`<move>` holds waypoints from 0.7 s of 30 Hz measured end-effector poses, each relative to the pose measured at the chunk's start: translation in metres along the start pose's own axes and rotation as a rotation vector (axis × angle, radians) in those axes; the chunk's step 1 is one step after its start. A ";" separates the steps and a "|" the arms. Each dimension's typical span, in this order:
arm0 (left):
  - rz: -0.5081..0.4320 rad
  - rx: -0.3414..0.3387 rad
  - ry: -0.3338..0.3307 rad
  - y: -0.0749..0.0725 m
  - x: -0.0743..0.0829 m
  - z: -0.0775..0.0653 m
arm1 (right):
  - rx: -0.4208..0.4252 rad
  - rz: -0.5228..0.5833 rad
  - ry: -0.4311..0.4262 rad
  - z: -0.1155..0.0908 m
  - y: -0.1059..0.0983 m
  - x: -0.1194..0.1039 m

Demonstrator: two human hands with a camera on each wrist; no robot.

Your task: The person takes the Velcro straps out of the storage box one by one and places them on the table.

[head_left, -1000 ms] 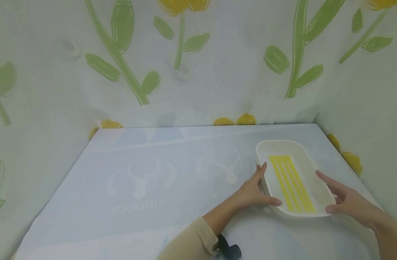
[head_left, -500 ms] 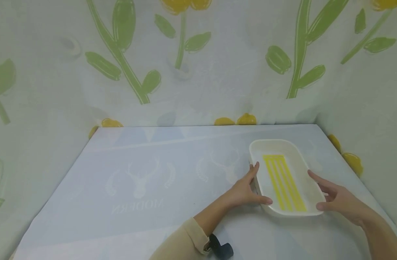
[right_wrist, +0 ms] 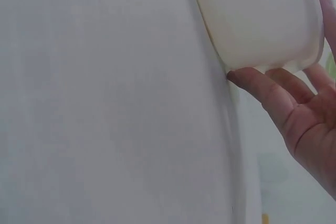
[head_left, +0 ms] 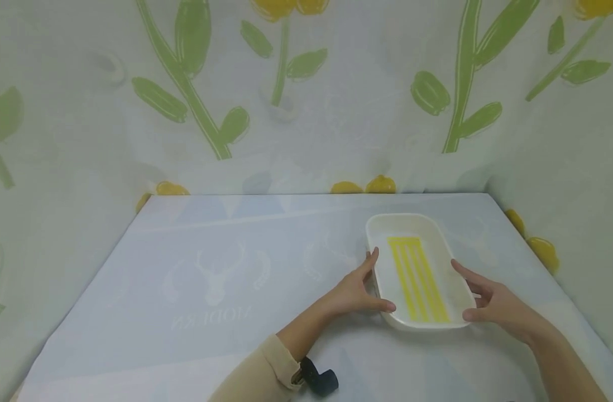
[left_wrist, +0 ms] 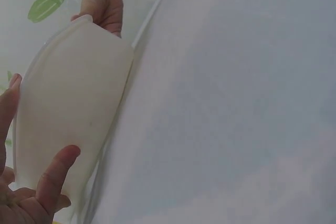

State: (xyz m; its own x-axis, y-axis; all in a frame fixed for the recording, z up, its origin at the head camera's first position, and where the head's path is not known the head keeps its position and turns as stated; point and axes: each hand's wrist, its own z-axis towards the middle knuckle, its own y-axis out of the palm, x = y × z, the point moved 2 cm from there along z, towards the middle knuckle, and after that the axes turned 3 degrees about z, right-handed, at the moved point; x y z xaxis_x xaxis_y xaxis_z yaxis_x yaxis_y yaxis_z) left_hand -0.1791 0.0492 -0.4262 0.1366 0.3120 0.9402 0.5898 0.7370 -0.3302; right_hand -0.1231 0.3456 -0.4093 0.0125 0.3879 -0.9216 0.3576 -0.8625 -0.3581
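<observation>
A white tray with rounded corners and yellow stripes on its floor is at the right of the table in the head view. My left hand grips its left side, the thumb over the near left corner. On the opposite side my right hand holds the near right part, thumb at the rim. In the left wrist view, fingers lie against the tray's outer wall. The right wrist view has fingertips at the tray's lower edge. Whether its base touches the table, I cannot tell.
A pale blue-white cloth with faint deer-head prints covers the table. Fabric walls with green leaves and yellow flowers rise at the back and sides. A black device is strapped at the left wrist, beside a beige sleeve.
Both hands have moved the white tray leftward across the table, keeping their hold on its sides. The left forearm and sleeve have shifted left with it.
</observation>
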 end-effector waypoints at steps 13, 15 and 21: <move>-0.037 -0.009 0.034 -0.019 -0.008 -0.014 | -0.008 0.119 0.023 0.013 0.018 -0.009; -0.036 -0.011 0.035 -0.022 -0.009 -0.016 | -0.012 0.141 0.034 0.015 0.021 -0.009; -0.048 -0.002 0.034 -0.033 -0.016 -0.025 | -0.024 0.142 0.009 0.022 0.034 -0.014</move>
State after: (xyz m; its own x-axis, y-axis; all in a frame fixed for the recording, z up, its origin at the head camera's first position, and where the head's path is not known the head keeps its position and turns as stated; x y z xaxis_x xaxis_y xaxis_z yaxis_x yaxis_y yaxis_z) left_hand -0.1806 0.0051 -0.4285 0.1353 0.2561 0.9571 0.5978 0.7493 -0.2850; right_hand -0.1316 0.3035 -0.4123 0.0735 0.2652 -0.9614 0.3743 -0.9009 -0.2199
